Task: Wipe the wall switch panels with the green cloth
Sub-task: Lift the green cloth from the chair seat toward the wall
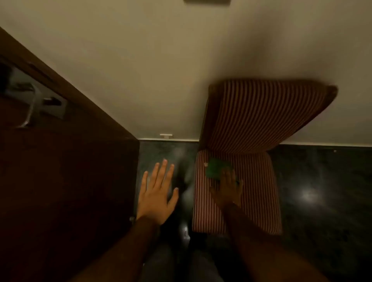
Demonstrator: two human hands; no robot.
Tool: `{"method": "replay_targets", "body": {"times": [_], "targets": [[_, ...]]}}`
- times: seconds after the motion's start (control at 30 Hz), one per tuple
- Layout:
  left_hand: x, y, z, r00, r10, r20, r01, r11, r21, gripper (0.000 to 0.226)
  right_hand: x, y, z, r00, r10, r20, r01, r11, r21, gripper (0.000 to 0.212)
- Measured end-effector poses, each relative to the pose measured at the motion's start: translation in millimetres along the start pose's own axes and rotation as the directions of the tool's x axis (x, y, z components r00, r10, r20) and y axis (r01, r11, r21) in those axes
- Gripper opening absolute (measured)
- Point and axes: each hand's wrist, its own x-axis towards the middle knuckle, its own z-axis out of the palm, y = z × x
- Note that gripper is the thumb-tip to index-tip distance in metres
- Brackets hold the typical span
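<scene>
The green cloth point(216, 167) lies crumpled on the seat of a red-and-white striped chair point(255, 193). My right hand point(228, 190) reaches down onto the seat, fingers stretched out, their tips resting on the cloth's near edge; no closed grip shows. My left hand point(158, 193) hovers flat and open over the dark floor, fingers spread, holding nothing. The bottom edge of a wall switch panel point(207, 1) is just visible at the very top of the view, high on the cream wall above the chair.
A dark wooden door point(60, 171) with a metal lever handle point(30, 108) fills the left side. The chair's striped backrest point(265, 112) leans against the wall. Glossy dark floor point(322, 191) lies to the right. A small doorstop point(166, 135) sits at the skirting.
</scene>
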Motion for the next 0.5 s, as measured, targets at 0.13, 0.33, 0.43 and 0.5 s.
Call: {"method": "replay_targets", "body": {"times": [0.13, 0.33, 0.43, 0.5], "targets": [[-6.8, -17.1, 38.8, 0.997, 0.003, 0.074, -0.008, 0.998, 0.067, 0.08, 47.4, 5.8, 31.1, 0.999, 0.028, 0.037, -0.024, 0.995, -0.094, 0.094], [-9.8, -29.7, 84.6, 0.989, 0.005, 0.145, -0.017, 0.996, 0.083, 0.078, 109.9, 25.7, 62.3, 0.997, -0.021, 0.069, 0.029, 0.992, -0.121, 0.099], [-12.8, -32.3, 91.9, 0.989, 0.015, 0.148, -0.026, 0.997, 0.071, 0.077, 124.4, 32.9, 70.6, 0.994, -0.048, 0.095, 0.058, 0.993, -0.107, 0.095], [-10.9, -33.2, 88.3, 0.989, 0.021, 0.144, -0.032, 0.997, 0.07, 0.077, 126.1, 37.4, 70.3, 0.993, -0.089, 0.079, 0.097, 0.99, -0.102, 0.088]]}}
